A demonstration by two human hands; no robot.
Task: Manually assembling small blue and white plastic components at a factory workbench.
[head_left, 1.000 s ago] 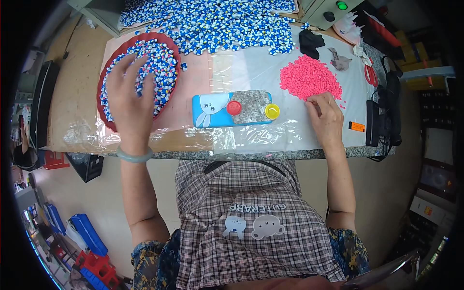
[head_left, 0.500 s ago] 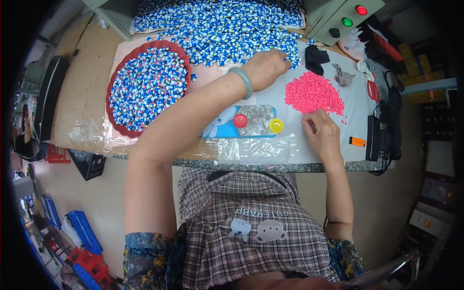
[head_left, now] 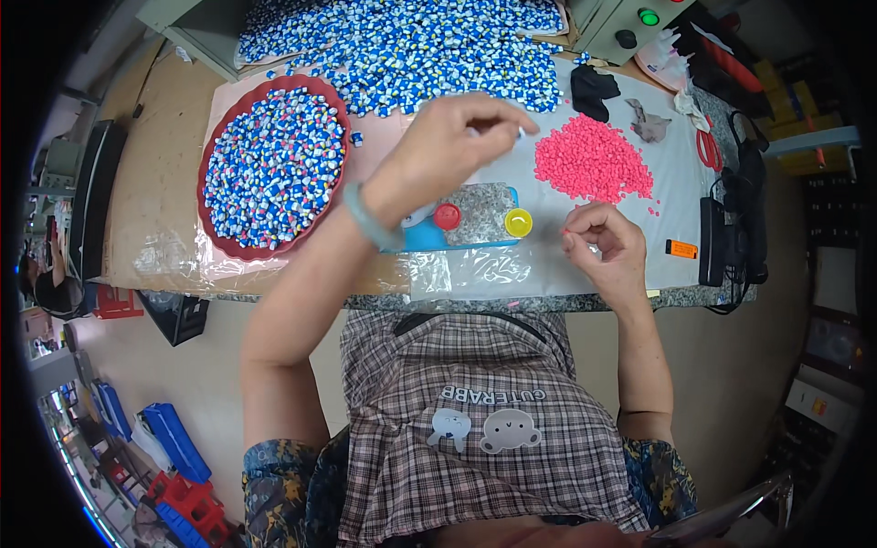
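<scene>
My left hand [head_left: 443, 142], with a pale green bangle on the wrist, is above the table between the big heap and the pink pieces. Its fingertips pinch a small blue-and-white piece [head_left: 521, 133]. Just below the pile of small pink pieces [head_left: 592, 163], my right hand [head_left: 610, 245] is closed in a pinch on a tiny pink piece [head_left: 567, 232]. Between and below the hands lies a speckled grey slab [head_left: 482, 212] on a blue board, with a red round cap [head_left: 446, 216] and a yellow round cap [head_left: 518, 223] on it.
A large heap of blue-and-white pieces [head_left: 429, 55] fills the back. At left stands a red scalloped tray [head_left: 206, 212] full of similar pieces, some showing pink. Black cloth [head_left: 593, 91], grey cloth [head_left: 649, 121], an orange-labelled object [head_left: 681, 249] and a black power strip [head_left: 709, 242] lie right.
My left hand has drawn back from the heap, toward me and left, bringing a blue-and-white piece. My right hand has left the pink pile's edge with a tiny pink piece pinched.
</scene>
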